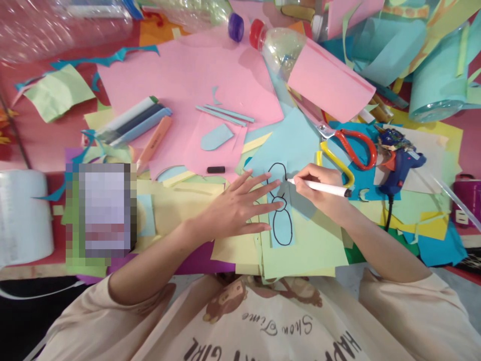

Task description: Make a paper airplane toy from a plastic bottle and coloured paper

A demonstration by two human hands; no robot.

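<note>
Spreads left hand across a blue strip on green paper, seemingly against slipping. Pinches a marker near its tip in right hand, likely for control over the outline.

Bright, fairly even light, seemingly from above, covers everything I see, and my right hand throws a soft grey shadow onto the blue paper. White glints streak the clear plastic bottle at upper left. The black drawing looks crisp to me, while the shirt print is slightly soft. Wide-angle distortion stretches my sleeves toward the edges, and coarse pixel blocks blot out a rectangular object at left.
</note>
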